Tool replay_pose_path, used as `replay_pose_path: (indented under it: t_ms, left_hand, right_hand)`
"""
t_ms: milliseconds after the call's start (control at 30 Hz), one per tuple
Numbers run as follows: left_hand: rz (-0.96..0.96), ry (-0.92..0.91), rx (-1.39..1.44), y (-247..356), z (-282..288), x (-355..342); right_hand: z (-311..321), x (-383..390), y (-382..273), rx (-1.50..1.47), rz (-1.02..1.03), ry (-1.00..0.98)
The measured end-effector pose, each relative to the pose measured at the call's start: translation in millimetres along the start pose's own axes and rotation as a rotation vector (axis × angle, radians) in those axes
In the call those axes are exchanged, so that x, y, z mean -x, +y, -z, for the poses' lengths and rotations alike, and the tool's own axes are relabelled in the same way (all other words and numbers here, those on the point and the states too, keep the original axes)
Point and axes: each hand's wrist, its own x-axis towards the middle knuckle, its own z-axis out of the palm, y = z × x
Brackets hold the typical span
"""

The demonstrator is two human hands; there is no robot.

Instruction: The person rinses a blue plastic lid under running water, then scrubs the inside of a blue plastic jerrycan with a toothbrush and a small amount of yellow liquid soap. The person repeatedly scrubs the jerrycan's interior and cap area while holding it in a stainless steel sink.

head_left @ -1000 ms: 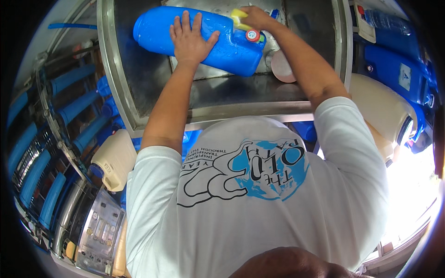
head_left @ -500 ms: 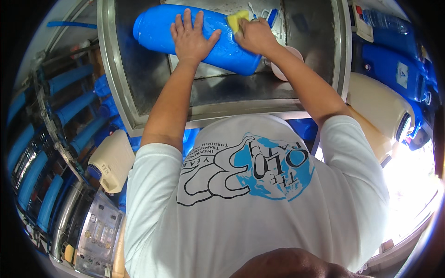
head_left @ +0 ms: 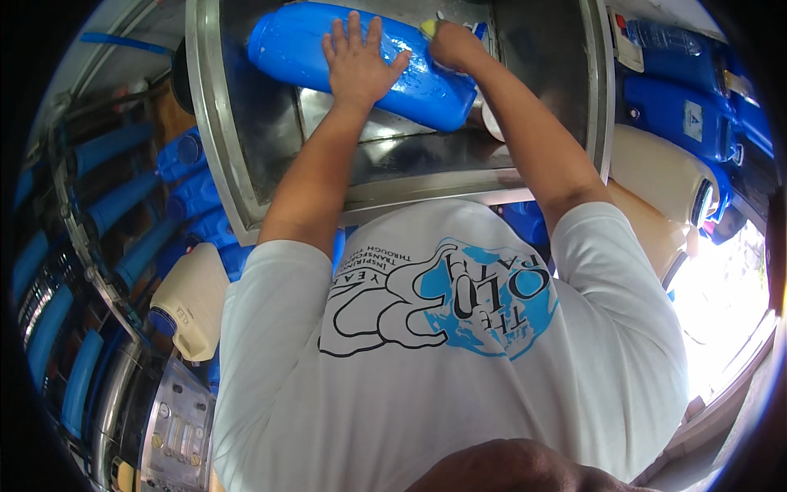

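A wet blue plastic container [head_left: 311, 61] lies on its side, tilted, in a metal sink [head_left: 393, 178]. My left hand [head_left: 361, 70] rests flat on its upper surface with the fingers spread. At the container's right part, my right hand [head_left: 456, 46] is closed round a yellow sponge [head_left: 428, 29], of which only a small bit shows. The hand hides the rest of the sponge. Partly behind my right forearm is a pale pinkish round dish or bowl [head_left: 492, 122]. Small blue and white items [head_left: 480, 31] lie beyond my right hand, mostly hidden.
Cream jerrycans [head_left: 656, 168] and blue jerrycans [head_left: 680, 111] stand right of the sink. To the left are a cream jerrycan [head_left: 197, 299], more blue containers [head_left: 193, 184] and a rack with blue tubes [head_left: 123, 197]. A metal panel with gauges [head_left: 176, 430] sits lower left.
My right hand with the sponge has moved slightly along the container, covering more of the sponge. The left hand stays flat on the container. The whole view has shifted a little.
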Motion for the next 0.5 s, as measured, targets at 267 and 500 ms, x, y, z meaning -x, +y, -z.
replay_pose_path:
  t_ms: [267, 500]
  left_hand:
    - [0.0, 0.003, 0.012, 0.1, 0.0, 5.9]
    - [-0.028, -0.036, 0.018, 2.8, 8.6, -3.2]
  right_hand:
    - [7.2, -1.6, -5.9, -0.382, -0.223, -0.151]
    - [3.7, 17.6, 6.6, -0.178, -0.118, -0.069]
